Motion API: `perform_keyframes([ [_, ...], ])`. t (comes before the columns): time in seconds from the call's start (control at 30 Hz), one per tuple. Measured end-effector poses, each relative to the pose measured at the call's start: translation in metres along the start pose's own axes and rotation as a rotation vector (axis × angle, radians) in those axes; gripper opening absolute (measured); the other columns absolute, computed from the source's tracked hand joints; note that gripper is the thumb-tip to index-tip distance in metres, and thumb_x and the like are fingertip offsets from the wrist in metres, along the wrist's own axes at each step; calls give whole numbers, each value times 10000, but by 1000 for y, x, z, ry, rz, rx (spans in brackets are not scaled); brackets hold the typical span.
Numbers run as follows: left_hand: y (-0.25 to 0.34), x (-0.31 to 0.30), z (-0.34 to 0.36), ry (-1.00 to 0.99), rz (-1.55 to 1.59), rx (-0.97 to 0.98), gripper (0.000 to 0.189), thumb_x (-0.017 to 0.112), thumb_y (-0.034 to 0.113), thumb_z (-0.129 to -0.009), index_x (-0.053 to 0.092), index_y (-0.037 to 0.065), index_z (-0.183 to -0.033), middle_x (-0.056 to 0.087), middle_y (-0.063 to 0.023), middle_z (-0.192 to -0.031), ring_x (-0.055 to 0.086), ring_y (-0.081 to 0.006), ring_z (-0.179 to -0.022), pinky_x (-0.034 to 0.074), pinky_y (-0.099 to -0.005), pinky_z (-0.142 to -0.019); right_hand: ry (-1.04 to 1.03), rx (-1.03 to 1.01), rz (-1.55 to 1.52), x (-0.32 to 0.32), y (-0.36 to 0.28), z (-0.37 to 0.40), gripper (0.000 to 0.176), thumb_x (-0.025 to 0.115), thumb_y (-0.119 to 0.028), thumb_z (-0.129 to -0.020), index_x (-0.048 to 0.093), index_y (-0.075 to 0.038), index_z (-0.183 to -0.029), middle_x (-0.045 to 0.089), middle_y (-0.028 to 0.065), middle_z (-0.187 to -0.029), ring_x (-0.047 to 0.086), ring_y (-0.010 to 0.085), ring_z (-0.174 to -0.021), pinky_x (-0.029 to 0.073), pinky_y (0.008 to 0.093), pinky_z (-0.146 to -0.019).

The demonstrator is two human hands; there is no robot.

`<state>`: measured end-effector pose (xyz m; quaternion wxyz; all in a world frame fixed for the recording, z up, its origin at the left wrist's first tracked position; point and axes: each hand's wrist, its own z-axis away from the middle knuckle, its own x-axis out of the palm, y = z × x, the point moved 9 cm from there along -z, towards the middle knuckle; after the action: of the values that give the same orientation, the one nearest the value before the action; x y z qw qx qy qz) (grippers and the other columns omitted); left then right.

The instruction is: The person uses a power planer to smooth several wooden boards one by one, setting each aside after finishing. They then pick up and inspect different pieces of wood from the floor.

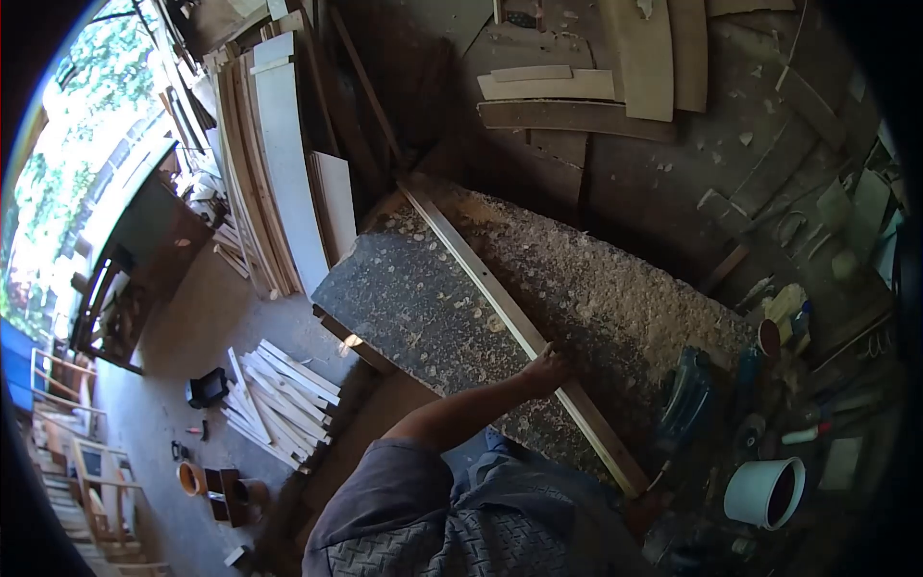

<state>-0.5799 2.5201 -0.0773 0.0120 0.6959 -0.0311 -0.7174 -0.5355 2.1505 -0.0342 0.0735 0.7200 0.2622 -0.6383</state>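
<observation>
A long, straight wooden strip (495, 293) lies diagonally across the sawdust-covered workbench (385, 288), from its far corner to the near edge by my body. My left hand (552, 369) is closed around the strip, past its middle toward me. Down at the strip's near end, in dim light, is my right hand (649, 510); its fingers are too dark to make out. Wood shavings and chips are scattered over the bench top on both sides of the strip.
Boards (288, 163) lean upright beyond the bench's left end. Cut wooden slats (279, 399) lie piled on the floor at left, beside a black container (207, 388). A white bucket (764, 492) and a blue tool (687, 389) sit at right. Curved wood pieces (577, 115) lie at the back.
</observation>
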Motion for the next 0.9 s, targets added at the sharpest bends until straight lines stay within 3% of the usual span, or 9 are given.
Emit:
perform_keyframes([
  [0.03, -1, -8, -1, 69, -107, 13, 611, 629, 254, -826, 442, 275, -1407, 547, -33, -1327, 481, -245, -1281, 381, -495, -996, 2, 0, -42, -4, -4, -3, 582, 662, -220, -739, 507, 35, -1239, 576, 296, -1095, 578, 454, -982, 479, 485, -871],
  [0.13, -11, -15, -11, 70, 84, -4, 393, 588, 210, -843, 592, 189, -1236, 628, -48, -1136, 560, -226, -1161, 404, -433, -987, -143, 116, 90, 34, 37, 8, 514, 655, -227, -748, 546, 24, -1183, 600, 277, -1050, 601, 441, -927, 492, 497, -839],
  [0.37, -22, 30, -27, 49, 49, 47, 376, 577, 241, -875, 593, 204, -1249, 651, -56, -1091, 612, -240, -1077, 469, -406, -882, -207, -2, 251, 102, 96, 20, 540, 687, -221, -748, 548, -13, -1226, 627, 247, -1013, 623, 413, -880, 498, 506, -791],
  [0.47, -27, 15, -24, -67, 110, 36, 437, 615, 290, -851, 578, 213, -1279, 606, -76, -1187, 546, -275, -1174, 423, -486, -976, -198, 142, 155, 53, 46, 7, 648, 701, -182, -727, 487, -24, -1317, 630, 253, -1017, 622, 414, -902, 497, 502, -799],
  [0.57, -68, -36, -23, -132, 255, -73, 764, 735, 427, -739, 451, 174, -1402, 397, -177, -1431, 260, -375, -1398, 181, -602, -1118, -29, 67, 152, 44, 49, 5, 575, 694, -269, -745, 554, 33, -1214, 642, 244, -924, 628, 417, -872, 497, 499, -794],
  [0.63, -151, -72, -22, -1, 415, -441, 796, 756, 407, -719, 441, 114, -1389, 303, -247, -1487, 158, -437, -1428, 103, -627, -1137, -83, 113, 145, 49, 48, -1, 576, 696, -271, -745, 555, 34, -1212, 643, 243, -920, 629, 416, -869, 498, 498, -789],
  [0.7, -254, -68, 11, 572, 227, -791, 794, 735, 373, -742, 401, 45, -1382, 284, -272, -1489, 152, -458, -1422, 95, -604, -1148, -141, 161, 145, 51, 49, -2, 577, 698, -274, -744, 555, 34, -1210, 644, 242, -917, 630, 416, -865, 499, 497, -785],
  [0.8, -355, -47, 87, 578, 667, -1657, 872, 738, 463, -770, 349, 47, -1431, 209, -250, -1537, 141, -426, -1439, 237, -530, -1127, -187, 210, 152, 53, 51, -2, 578, 702, -277, -743, 556, 34, -1208, 646, 241, -911, 631, 415, -860, 501, 496, -777],
  [0.9, -377, -40, 105, 411, 722, -1908, 910, 736, 396, -796, 220, 155, -1505, 215, -202, -1540, 261, -370, -1411, 362, -477, -1071, -222, 263, 160, 59, 52, -8, 579, 706, -281, -742, 557, 34, -1205, 647, 239, -906, 632, 414, -855, 502, 494, -770],
])
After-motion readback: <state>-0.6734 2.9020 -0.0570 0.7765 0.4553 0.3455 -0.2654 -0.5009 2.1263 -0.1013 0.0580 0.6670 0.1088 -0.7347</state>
